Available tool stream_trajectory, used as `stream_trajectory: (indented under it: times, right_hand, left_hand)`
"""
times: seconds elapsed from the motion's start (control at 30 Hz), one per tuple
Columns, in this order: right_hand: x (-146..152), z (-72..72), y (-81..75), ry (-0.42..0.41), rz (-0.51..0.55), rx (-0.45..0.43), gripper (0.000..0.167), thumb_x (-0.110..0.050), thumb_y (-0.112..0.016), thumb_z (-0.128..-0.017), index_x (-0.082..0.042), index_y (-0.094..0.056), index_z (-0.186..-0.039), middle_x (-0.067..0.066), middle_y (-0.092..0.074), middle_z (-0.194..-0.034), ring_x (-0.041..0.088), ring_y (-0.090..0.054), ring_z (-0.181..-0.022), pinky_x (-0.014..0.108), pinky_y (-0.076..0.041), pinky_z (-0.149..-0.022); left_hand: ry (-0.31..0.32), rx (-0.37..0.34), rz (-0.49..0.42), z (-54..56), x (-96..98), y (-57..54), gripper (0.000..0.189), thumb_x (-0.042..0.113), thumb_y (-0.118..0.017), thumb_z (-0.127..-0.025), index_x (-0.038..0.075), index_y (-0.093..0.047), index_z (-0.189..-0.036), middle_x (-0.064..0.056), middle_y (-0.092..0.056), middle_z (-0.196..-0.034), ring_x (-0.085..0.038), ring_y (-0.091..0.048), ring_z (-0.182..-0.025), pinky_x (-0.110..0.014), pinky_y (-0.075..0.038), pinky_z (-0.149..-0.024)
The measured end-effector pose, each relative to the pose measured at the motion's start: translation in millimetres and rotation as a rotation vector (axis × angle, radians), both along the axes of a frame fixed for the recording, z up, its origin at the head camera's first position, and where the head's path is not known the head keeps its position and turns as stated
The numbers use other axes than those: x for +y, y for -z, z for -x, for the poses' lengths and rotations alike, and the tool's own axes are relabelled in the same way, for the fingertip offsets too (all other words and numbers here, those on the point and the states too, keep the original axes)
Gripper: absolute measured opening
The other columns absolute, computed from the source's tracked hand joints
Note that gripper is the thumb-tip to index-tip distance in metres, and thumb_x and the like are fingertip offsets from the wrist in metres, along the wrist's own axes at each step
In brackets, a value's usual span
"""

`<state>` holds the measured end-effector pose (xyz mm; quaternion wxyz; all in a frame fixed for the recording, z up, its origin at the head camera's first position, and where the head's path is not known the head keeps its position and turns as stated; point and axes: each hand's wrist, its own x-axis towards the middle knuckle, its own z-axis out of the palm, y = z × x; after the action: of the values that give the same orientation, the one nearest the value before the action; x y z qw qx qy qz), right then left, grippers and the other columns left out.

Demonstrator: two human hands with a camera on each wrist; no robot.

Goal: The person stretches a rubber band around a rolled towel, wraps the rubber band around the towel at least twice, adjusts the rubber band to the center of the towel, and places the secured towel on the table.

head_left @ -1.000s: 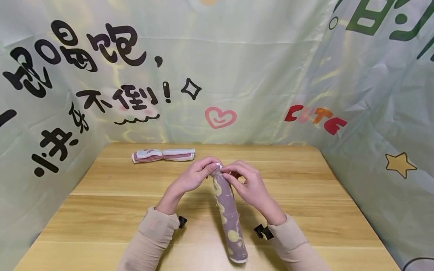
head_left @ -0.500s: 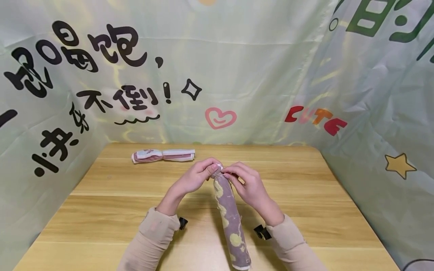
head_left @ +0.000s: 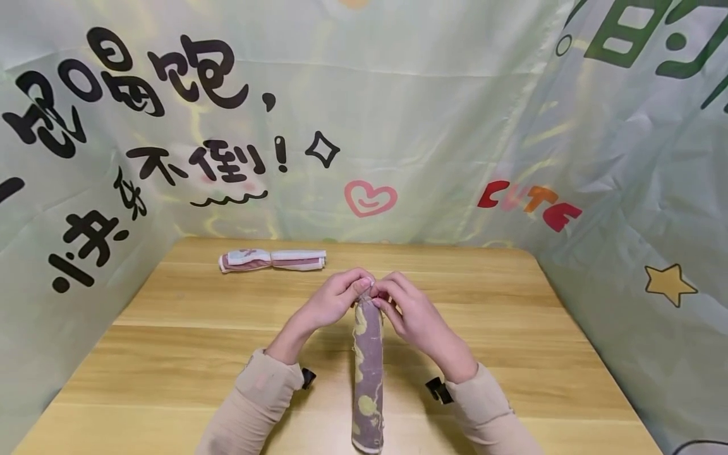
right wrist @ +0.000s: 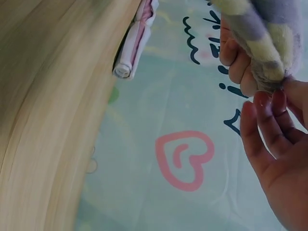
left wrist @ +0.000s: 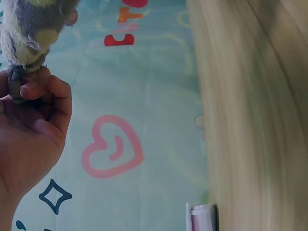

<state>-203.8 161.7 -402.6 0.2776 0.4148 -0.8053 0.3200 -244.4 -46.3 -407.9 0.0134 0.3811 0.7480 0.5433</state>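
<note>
A rolled towel [head_left: 368,373], purple-grey with yellow patches, hangs lengthwise over the table between my hands. Its far end is gathered into a narrow neck. My left hand [head_left: 332,300] grips that gathered end, thumb on top; in the left wrist view its fingers curl round the neck. From the other side, my right hand [head_left: 415,319] pinches at the same neck with thumb and fingertips. The right wrist view shows those fingertips at the base of the towel [right wrist: 269,53]. Whether a thin band lies under them is too small to tell.
Toward the back left of the wooden table [head_left: 227,360] lies a second rolled towel [head_left: 296,259], white and pink, cinched at its middle. A pale printed cloth [head_left: 432,126] stands behind the table and along both sides.
The towel's near end has swung left, so the roll now points almost straight toward me. Both hands stay at the gathered end, with small finger shifts in the right.
</note>
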Motion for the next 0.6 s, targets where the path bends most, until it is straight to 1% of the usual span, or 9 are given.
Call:
stream_trajectory:
  times: [0.07,0.13,0.3,0.43,0.6]
  right_hand:
    - [0,-0.8,1.0,0.011,-0.028,-0.022,0.016,0.002,-0.072,-0.093,-0.003,-0.062,-0.104,0.005,-0.059,-0.101,0.013,-0.060,-0.084,0.025,-0.055,-0.071]
    - [1,-1.1,1.6,0.008,-0.047,-0.044,0.013,0.000,-0.070,-0.096,-0.003,-0.059,-0.103,0.005,-0.057,-0.100,0.013,-0.059,-0.082,0.025,-0.055,-0.070]
    - [7,-0.7,2.1,-0.064,-0.046,-0.140,0.006,-0.008,-0.060,-0.104,-0.004,-0.056,-0.103,0.004,-0.052,-0.100,0.012,-0.057,-0.085,0.026,-0.055,-0.074]
    - [9,-1.2,0.7,-0.132,-0.018,-0.234,0.006,-0.002,-0.060,-0.103,-0.005,-0.055,-0.102,0.004,-0.049,-0.100,0.014,-0.056,-0.090,0.028,-0.056,-0.079]
    - [10,-2.2,0.4,-0.211,0.030,-0.350,0.015,0.007,-0.058,-0.100,-0.008,-0.054,-0.101,0.004,-0.046,-0.101,0.014,-0.050,-0.091,0.030,-0.055,-0.076]
  left_hand:
    - [-0.012,0.020,0.026,1.0,1.6,1.8,0.024,0.013,-0.046,-0.112,0.002,-0.067,-0.106,-0.009,-0.069,-0.099,-0.014,-0.063,-0.090,-0.030,-0.054,-0.081]
    - [-0.012,0.030,0.042,1.1,3.2,2.4,0.024,0.014,-0.046,-0.112,0.003,-0.067,-0.106,-0.009,-0.069,-0.099,-0.014,-0.063,-0.091,-0.030,-0.054,-0.081]
    - [0.014,0.048,0.044,1.5,7.3,4.7,0.024,0.014,-0.045,-0.112,0.002,-0.066,-0.107,-0.009,-0.069,-0.099,-0.014,-0.063,-0.090,-0.030,-0.055,-0.080]
    - [0.011,0.073,0.068,1.4,7.5,5.5,0.025,0.013,-0.044,-0.112,0.002,-0.066,-0.108,-0.009,-0.070,-0.099,-0.015,-0.064,-0.092,-0.032,-0.055,-0.082]
    - [-0.003,0.084,0.106,0.3,3.6,2.9,0.027,0.016,-0.042,-0.113,0.004,-0.066,-0.110,-0.009,-0.070,-0.102,-0.017,-0.065,-0.095,-0.033,-0.055,-0.086]
